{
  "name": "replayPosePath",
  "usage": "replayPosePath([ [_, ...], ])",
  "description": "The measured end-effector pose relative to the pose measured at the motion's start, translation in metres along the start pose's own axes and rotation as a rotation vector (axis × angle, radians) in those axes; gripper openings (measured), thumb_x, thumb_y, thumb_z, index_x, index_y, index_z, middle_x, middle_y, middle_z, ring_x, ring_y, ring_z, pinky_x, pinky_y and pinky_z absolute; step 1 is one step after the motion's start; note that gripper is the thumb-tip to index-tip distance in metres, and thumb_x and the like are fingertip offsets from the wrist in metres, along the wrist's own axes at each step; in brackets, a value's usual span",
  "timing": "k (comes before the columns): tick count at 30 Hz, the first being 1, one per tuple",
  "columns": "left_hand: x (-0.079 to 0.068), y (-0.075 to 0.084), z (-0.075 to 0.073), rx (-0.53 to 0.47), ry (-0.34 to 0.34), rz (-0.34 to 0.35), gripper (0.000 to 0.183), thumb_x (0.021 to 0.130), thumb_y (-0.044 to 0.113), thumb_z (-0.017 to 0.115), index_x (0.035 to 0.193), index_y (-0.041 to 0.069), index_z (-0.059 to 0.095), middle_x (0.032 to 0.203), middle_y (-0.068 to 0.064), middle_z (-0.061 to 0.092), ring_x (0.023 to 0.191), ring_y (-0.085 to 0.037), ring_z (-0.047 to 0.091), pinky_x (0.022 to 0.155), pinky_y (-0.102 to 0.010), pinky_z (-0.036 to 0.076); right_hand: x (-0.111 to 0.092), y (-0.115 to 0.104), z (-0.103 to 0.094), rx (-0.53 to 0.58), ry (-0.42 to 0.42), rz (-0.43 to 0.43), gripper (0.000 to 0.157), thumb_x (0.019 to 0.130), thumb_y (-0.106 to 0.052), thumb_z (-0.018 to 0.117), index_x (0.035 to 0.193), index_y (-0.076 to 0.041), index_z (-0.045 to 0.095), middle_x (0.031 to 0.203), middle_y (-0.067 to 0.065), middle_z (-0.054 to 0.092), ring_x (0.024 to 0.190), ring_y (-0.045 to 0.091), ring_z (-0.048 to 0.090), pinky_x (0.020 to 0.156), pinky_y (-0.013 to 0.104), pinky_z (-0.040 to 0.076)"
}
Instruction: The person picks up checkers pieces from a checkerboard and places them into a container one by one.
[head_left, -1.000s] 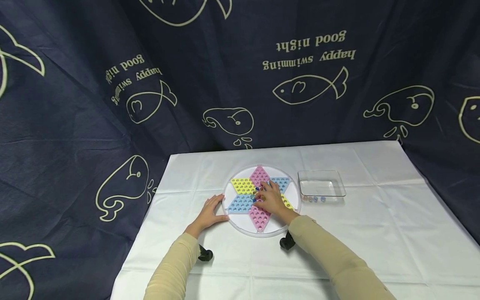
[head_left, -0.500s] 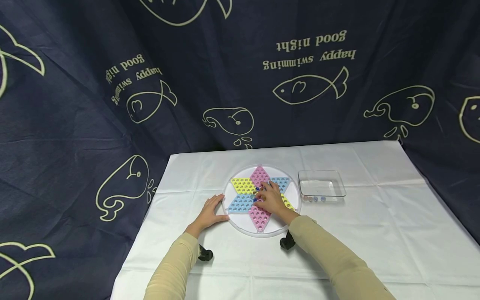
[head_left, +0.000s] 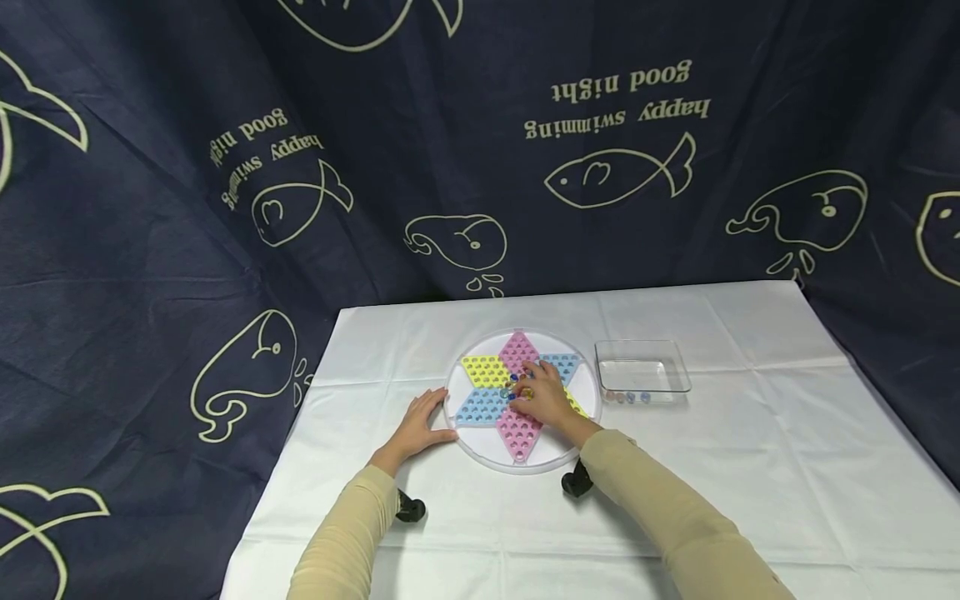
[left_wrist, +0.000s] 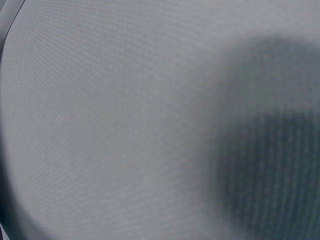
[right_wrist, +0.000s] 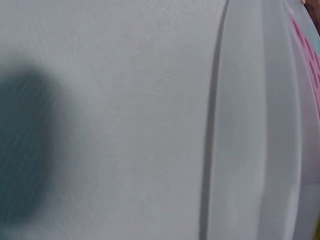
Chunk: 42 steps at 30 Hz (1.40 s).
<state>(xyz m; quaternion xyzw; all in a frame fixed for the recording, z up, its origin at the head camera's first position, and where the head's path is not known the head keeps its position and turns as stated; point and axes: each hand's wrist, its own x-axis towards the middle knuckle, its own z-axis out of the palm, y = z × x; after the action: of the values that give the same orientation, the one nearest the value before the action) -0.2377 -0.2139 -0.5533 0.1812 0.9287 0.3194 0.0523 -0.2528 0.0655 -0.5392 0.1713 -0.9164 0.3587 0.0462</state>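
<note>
A round white Chinese checkers board (head_left: 468, 446) with a pink, yellow and blue star lies on the table. My left hand (head_left: 413, 425) rests at its left rim, fingers and thumb spread and touching the edge. Over the board's centre is my right hand (head_left: 543, 398), fingers bent, with a blue marble (head_left: 512, 397) at the tips of the thumb and index finger. Another blue marble (head_left: 513, 378) sits just beyond the fingers, among a few more marbles at the centre. The palm hides part of the star's right side. In the right wrist view only the board's rim (right_wrist: 255, 125) and a pink strip show.
A clear plastic box (head_left: 643, 371) stands right of the board, with several marbles (head_left: 630, 397) along its near side. White cloth (head_left: 750, 467) covers the table. Behind hangs a dark curtain (head_left: 450, 150) with fish drawings. The left wrist view is nearly all white cloth (left_wrist: 110, 120).
My right hand's fingertips have shifted slightly at the board's centre, and the blue marble at them has moved a little up and right. The left hand stays put at the rim.
</note>
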Motion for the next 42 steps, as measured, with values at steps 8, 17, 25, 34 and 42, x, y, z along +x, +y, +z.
replayPosePath([
  [8, -0.001, -0.001, 0.0, -0.007, -0.001, 0.005, 0.087, 0.071, 0.041, 0.075, 0.14, 0.005, 0.036, 0.144, -0.015, 0.036, 0.136, -0.036, 0.022, 0.115, -0.049, 0.009, 0.001, 0.003, -0.011, -0.007, -0.023, 0.02, 0.016, 0.076, -0.027, 0.072, 0.084, -0.013, 0.069, 0.14, 0.02, 0.038, 0.132, 0.047, 0.02, 0.107, 0.065, 0.011],
  [17, 0.0, -0.003, 0.001, -0.015, 0.008, 0.019, 0.086, 0.071, 0.039, 0.076, 0.139, 0.004, 0.036, 0.143, -0.016, 0.036, 0.136, -0.037, 0.023, 0.114, -0.05, 0.009, 0.003, 0.011, -0.029, -0.002, -0.015, 0.027, 0.015, 0.077, -0.023, 0.071, 0.084, -0.01, 0.069, 0.141, 0.02, 0.036, 0.133, 0.045, 0.018, 0.107, 0.064, 0.012],
  [25, 0.0, -0.003, 0.001, -0.009, 0.007, 0.02, 0.086, 0.071, 0.038, 0.076, 0.14, 0.004, 0.035, 0.144, -0.016, 0.036, 0.136, -0.036, 0.022, 0.115, -0.049, 0.008, 0.005, 0.016, -0.051, -0.022, 0.011, 0.008, 0.015, 0.078, -0.021, 0.071, 0.086, -0.008, 0.069, 0.14, 0.021, 0.036, 0.132, 0.046, 0.017, 0.109, 0.062, 0.007],
  [34, -0.001, -0.001, 0.001, -0.013, 0.003, 0.003, 0.085, 0.072, 0.035, 0.076, 0.14, 0.004, 0.036, 0.144, -0.016, 0.035, 0.136, -0.036, 0.022, 0.115, -0.049, 0.008, 0.008, 0.029, -0.073, -0.06, 0.031, 0.005, 0.017, 0.077, -0.021, 0.071, 0.086, -0.006, 0.068, 0.139, 0.022, 0.037, 0.132, 0.047, 0.018, 0.109, 0.062, 0.007],
  [42, -0.001, 0.0, 0.0, -0.007, -0.004, 0.003, 0.086, 0.072, 0.038, 0.076, 0.14, 0.004, 0.035, 0.144, -0.016, 0.035, 0.136, -0.036, 0.022, 0.115, -0.048, 0.008, 0.005, 0.042, -0.096, -0.097, 0.063, 0.011, 0.018, 0.077, -0.02, 0.071, 0.086, -0.005, 0.068, 0.139, 0.024, 0.036, 0.131, 0.049, 0.017, 0.109, 0.062, 0.006],
])
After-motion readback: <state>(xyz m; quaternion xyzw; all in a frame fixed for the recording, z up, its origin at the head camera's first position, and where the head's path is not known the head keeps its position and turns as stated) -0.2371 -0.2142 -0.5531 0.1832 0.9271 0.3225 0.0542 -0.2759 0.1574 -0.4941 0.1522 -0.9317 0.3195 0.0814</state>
